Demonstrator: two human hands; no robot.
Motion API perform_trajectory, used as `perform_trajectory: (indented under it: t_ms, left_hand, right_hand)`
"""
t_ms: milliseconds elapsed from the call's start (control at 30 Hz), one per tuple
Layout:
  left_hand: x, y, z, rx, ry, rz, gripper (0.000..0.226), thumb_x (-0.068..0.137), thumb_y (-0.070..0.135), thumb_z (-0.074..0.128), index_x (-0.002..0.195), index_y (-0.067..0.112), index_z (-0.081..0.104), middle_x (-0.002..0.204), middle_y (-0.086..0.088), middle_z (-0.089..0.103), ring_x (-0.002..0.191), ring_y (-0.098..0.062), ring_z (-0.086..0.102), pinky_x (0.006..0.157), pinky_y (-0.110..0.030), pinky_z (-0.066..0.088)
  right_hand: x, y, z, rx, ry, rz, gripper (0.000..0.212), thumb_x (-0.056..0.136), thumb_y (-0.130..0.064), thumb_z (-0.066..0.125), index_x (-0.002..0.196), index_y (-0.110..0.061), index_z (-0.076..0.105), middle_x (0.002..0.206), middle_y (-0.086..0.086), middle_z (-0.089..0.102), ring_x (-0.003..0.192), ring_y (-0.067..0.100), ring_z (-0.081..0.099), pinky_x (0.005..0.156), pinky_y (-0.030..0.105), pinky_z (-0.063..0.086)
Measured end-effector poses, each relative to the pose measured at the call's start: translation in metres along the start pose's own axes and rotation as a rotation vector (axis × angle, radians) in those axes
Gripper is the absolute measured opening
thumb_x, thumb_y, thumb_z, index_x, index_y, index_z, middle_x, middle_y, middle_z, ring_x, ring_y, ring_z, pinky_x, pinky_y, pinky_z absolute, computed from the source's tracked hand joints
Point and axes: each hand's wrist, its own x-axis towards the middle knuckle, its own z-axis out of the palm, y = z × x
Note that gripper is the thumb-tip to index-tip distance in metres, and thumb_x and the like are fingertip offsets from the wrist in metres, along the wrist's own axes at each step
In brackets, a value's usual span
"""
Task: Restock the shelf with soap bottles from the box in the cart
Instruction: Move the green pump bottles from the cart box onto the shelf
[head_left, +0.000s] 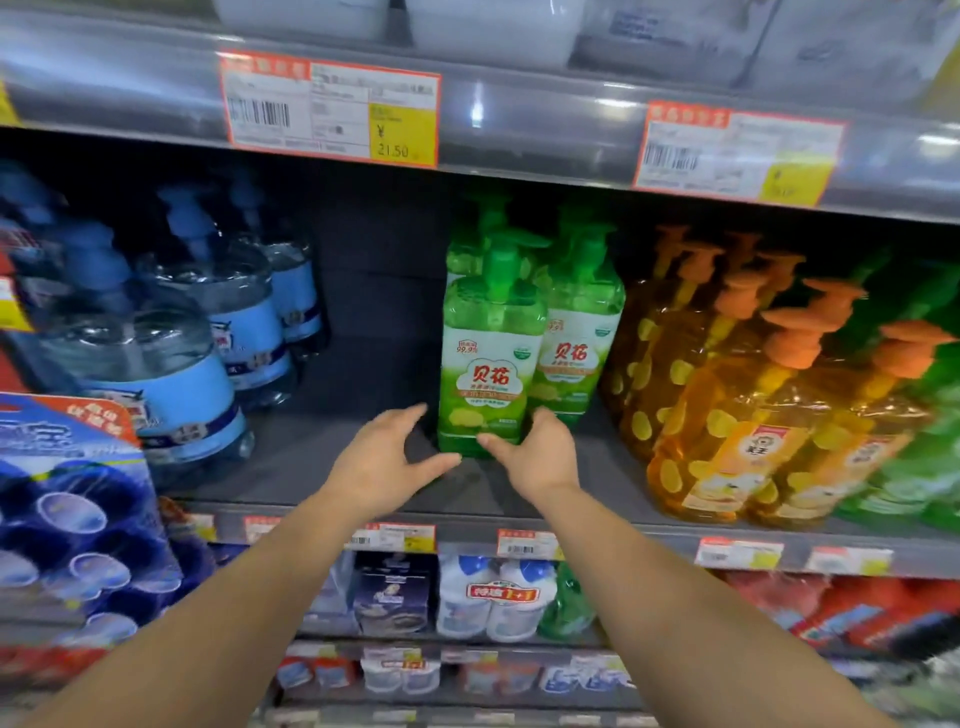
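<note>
on the grey shelf, green soap bottles

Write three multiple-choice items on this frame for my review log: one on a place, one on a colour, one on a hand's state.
1. Where does the front green soap bottle stand?
A. on the shelf, right of an empty gap
B. in a cart
C. on the floor

2. What colour are the pumps of the bottles right of the green ones?
A. blue
B. orange
C. white

3. What is the left hand doing?
A. gripping a price tag
B. holding a blue bottle
C. open, holding nothing

A: bare shelf lies to its left. B: the yellow soap bottles have orange pumps. C: its fingers are spread, apart from the bottle; the right hand touches its base.
</note>
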Motion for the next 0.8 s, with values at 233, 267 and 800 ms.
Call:
perform_trajectory:
  t_ms: [233, 267, 800]
  left_hand:
    - [-0.016, -0.014, 0.012, 0.422, -0.076, 0.076, 0.127, 0.052, 0.100, 0.011, 0.149, 0.020, 0.031, 0.155, 0.001, 0.032, 0.142, -0.020, 0.026, 0.117, -0.034, 0.019]
    - [-0.015, -0.015, 0.013, 0.430, -0.072, 0.073, 0.124, 0.055, 0.099, 0.014, 0.149, 0.019, 0.032, 0.155, 0.001, 0.032, 0.142, -0.020, 0.025, 0.116, -0.034, 0.018]
    - [-0.011, -0.018, 0.015, 0.301, -0.065, -0.013, 0.105, 0.062, 0.086, 0.045, 0.146, 0.023, 0.039, 0.153, 0.008, 0.033, 0.140, -0.015, 0.026, 0.114, -0.031, 0.021]
  right_hand:
    - [0.008, -0.002, 0.006, -0.021, 0.019, -0.003, 0.041, 0.073, -0.038, 0.081, 0.090, -0.017, 0.050, 0.104, 0.006, 0.068, 0.096, 0.024, 0.064, 0.070, 0.024, 0.041]
    - [0.009, -0.001, 0.006, -0.016, 0.024, 0.001, 0.041, 0.073, -0.038, 0.081, 0.090, -0.017, 0.050, 0.103, 0.006, 0.069, 0.096, 0.023, 0.064, 0.070, 0.023, 0.041]
    - [0.026, 0.000, 0.021, 0.037, 0.100, 0.104, 0.056, 0.073, -0.040, 0.080, 0.105, -0.002, 0.054, 0.099, 0.011, 0.064, 0.088, 0.027, 0.058, 0.069, 0.026, 0.037]
